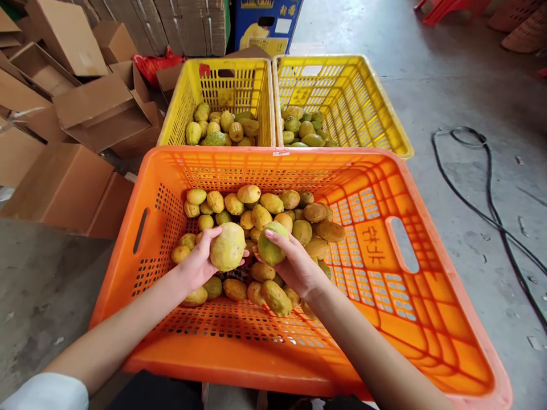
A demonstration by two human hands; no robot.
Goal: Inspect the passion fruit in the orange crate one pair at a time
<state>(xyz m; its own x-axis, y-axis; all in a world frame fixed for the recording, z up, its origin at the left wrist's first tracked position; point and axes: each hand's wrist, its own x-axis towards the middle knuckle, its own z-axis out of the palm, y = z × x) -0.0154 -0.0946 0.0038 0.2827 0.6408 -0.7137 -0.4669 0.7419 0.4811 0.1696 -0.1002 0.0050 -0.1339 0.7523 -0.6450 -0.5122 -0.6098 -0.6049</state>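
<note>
My left hand [200, 262] is closed around a pale yellow, rounded papaya-like fruit [227, 246], its thumb on the upper left side. A greener, smoother papaya-like fruit [272, 244] sits in my right hand [301, 267], with the thumb laid across its top. Both fruits are held up side by side, a small gap between them, over the orange plastic crate [273, 364]. Below them in that crate lies a heap of yellow, green and brownish fruits [277, 298], some ribbed. My hands and forearms hide part of the heap.
Two yellow crates stand behind the orange one: the left crate [173, 119] and the right crate [384, 114] both hold similar fruits. Cardboard boxes [64, 182] are piled at left. A blue printed carton [267, 25] stands at back. A black hose [491, 199] lies on the floor at right.
</note>
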